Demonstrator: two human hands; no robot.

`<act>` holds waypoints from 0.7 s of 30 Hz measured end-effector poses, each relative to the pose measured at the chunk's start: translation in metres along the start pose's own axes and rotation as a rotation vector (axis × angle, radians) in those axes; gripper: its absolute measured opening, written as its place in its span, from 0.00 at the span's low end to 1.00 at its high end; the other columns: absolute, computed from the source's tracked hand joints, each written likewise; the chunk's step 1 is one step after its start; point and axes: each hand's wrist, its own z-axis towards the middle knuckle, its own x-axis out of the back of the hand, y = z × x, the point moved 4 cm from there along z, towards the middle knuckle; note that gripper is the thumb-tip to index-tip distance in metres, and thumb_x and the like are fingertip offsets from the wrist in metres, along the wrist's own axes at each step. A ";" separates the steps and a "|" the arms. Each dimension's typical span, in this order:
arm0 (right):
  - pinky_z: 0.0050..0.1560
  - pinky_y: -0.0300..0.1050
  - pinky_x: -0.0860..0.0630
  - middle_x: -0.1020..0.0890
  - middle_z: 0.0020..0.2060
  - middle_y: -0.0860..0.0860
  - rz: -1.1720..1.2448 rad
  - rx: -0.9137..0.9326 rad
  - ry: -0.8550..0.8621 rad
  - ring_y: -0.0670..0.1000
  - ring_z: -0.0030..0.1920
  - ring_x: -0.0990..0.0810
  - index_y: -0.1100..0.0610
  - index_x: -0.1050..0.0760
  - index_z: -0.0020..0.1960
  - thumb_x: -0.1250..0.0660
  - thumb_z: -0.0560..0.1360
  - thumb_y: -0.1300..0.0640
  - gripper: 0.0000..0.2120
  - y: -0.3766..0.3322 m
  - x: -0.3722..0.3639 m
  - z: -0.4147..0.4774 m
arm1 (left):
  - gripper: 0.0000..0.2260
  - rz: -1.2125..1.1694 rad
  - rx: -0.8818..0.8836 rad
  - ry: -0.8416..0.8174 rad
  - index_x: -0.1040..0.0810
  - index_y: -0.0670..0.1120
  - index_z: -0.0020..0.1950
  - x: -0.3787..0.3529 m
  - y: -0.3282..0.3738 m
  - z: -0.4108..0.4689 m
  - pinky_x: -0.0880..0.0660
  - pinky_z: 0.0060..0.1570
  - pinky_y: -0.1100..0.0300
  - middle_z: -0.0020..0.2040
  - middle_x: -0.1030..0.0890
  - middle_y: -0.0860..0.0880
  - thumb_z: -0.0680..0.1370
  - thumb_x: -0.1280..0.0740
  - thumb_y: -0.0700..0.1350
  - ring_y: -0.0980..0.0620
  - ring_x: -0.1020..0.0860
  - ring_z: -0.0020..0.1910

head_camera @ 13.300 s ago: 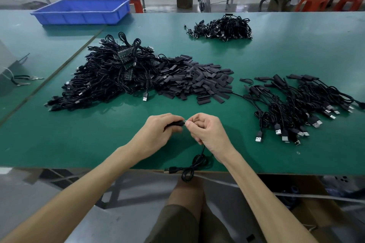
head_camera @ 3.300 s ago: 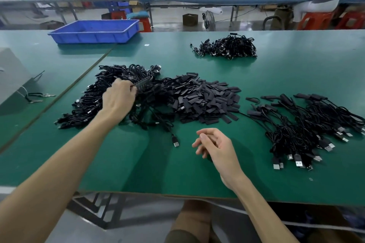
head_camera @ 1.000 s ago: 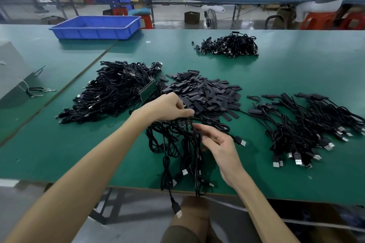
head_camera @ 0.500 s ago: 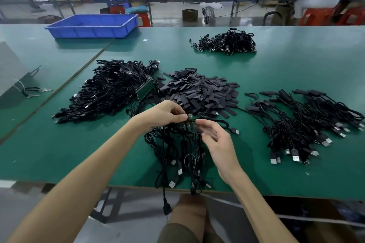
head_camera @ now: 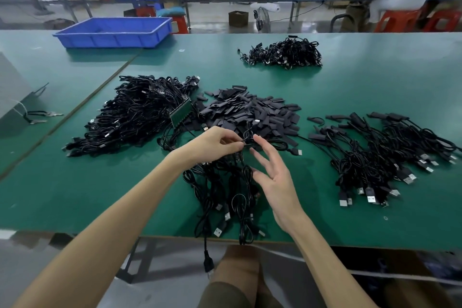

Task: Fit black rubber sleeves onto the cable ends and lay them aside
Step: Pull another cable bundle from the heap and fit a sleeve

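Note:
My left hand (head_camera: 217,145) pinches a thin black cable at the top of a bunch of black USB cables (head_camera: 225,197) that trails over the table's near edge. My right hand (head_camera: 273,177) hovers just right of it, fingers spread and holding nothing. Behind the hands lies a heap of flat black rubber sleeves (head_camera: 250,112). A big pile of bare cables (head_camera: 130,115) sits at the left, with a green strip of small boards (head_camera: 180,112) on its right side. Cables with sleeves fitted (head_camera: 375,155) lie spread at the right.
A further cable bundle (head_camera: 285,54) lies at the back of the green table (head_camera: 75,195). A blue plastic tray (head_camera: 113,32) stands at the back left. A grey box (head_camera: 12,92) with loose wires sits at the far left. A person sits at the bench behind, on a red stool.
A bunch of cables was pulled from the left pile to the near edge. My right hand has let go and opened its fingers; my left hand keeps its pinch.

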 end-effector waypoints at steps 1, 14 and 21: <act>0.65 0.36 0.27 0.29 0.72 0.28 -0.002 -0.005 0.002 0.36 0.73 0.30 0.35 0.30 0.73 0.42 0.78 0.76 0.40 0.001 0.000 0.000 | 0.08 -0.011 -0.012 0.002 0.16 0.41 0.57 -0.002 0.002 0.002 0.31 0.36 0.73 0.37 0.19 0.57 0.82 0.32 0.43 0.65 0.27 0.32; 0.62 0.64 0.24 0.22 0.62 0.28 -0.037 -0.046 0.047 0.42 0.61 0.19 0.34 0.30 0.72 0.38 0.79 0.72 0.36 0.012 0.002 0.003 | 0.11 -0.478 -0.085 0.189 0.14 0.46 0.48 0.006 -0.025 -0.017 0.24 0.60 0.58 0.55 0.14 0.50 0.77 0.29 0.31 0.53 0.18 0.56; 0.68 0.51 0.23 0.22 0.70 0.44 0.011 -0.017 0.035 0.44 0.66 0.21 0.40 0.28 0.72 0.41 0.78 0.77 0.37 0.011 0.003 0.004 | 0.16 -0.144 -0.214 -0.026 0.14 0.45 0.40 0.002 -0.014 -0.028 0.27 0.61 0.69 0.64 0.19 0.52 0.76 0.32 0.26 0.59 0.22 0.63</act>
